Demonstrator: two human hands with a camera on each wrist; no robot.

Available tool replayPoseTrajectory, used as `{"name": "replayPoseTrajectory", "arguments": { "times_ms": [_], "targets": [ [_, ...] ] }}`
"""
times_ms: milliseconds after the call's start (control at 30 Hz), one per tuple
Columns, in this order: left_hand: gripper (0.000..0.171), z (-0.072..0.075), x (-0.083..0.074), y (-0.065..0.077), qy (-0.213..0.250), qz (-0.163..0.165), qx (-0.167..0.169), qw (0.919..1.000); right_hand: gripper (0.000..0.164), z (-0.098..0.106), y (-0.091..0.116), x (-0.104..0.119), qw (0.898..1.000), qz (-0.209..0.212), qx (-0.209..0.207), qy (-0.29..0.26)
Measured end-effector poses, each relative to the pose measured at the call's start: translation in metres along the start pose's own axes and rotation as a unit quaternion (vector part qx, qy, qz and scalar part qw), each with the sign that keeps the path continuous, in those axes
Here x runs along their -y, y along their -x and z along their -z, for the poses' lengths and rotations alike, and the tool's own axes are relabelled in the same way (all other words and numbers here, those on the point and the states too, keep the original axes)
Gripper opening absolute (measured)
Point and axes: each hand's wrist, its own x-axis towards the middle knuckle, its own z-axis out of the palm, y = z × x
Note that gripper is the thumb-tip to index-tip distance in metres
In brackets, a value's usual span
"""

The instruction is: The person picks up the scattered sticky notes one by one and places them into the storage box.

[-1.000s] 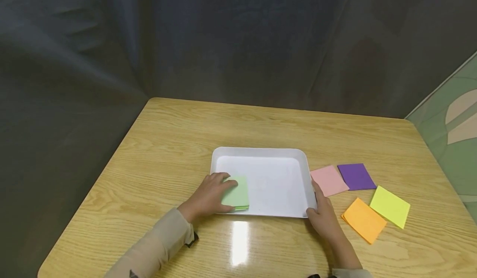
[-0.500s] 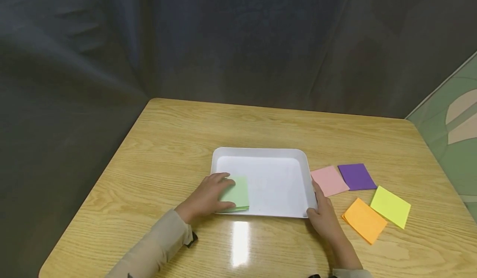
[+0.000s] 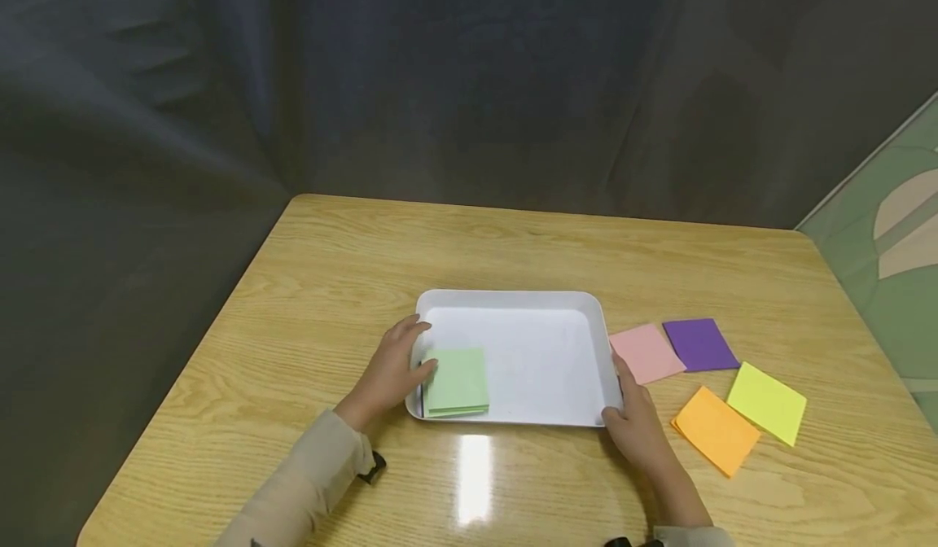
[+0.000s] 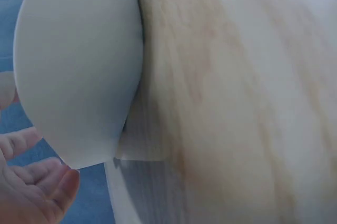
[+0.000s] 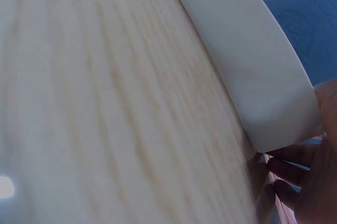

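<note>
Light-green note stack (image 3: 458,380) is lying inside the white tray (image 3: 550,368), in the tray's lower-left corner, at the lower centre of the frame. The left hand (image 3: 388,368) is resting wide at the tray's left rim, fingers fairly straight; whether its thumb is touching the paper I cannot tell, the tray's wall hiding that in the left wrist view. The right hand (image 3: 639,429) is gripping the tray's lower-right corner (presumably steadying it). Pink (image 3: 646,353) and orange notes (image 3: 716,431) are lying toward the frame's right. The person is seemingly settling the stack; the next move is probably calling for lifting the left thumb clear without dragging the top sheet.
</note>
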Motion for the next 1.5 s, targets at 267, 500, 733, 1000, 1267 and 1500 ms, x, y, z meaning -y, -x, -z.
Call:
{"name": "replayPoseTrajectory", "arguments": {
  "times_ms": [267,500,733,1000,1267,1500],
  "targets": [
    [0.058,-0.005,0.008,0.001,0.041,0.044,0.009,0.9981,0.076,0.001,0.001,0.001,1.0,0.001,0.001,-0.002],
    [0.06,-0.008,0.011,0.002,0.09,0.097,0.011,0.9912,0.077,0.0,0.0,0.001,1.0,-0.008,0.004,0.004],
    [0.057,-0.01,0.018,0.002,0.09,0.073,0.013,0.9932,0.077,-0.001,0.0,0.001,1.0,-0.002,0.003,0.006],
    [0.062,-0.012,0.02,0.003,0.097,0.06,0.026,0.9932,0.077,-0.001,-0.001,-0.001,1.0,0.008,0.0,0.001],
    [0.064,-0.011,0.02,0.004,0.092,0.078,0.035,0.9921,0.075,0.001,-0.001,-0.001,1.0,0.004,0.015,-0.001],
    [0.065,-0.012,0.02,0.002,0.103,0.066,0.035,0.9918,0.068,0.005,0.002,-0.001,0.999,0.016,0.012,-0.037]
  ]
}}
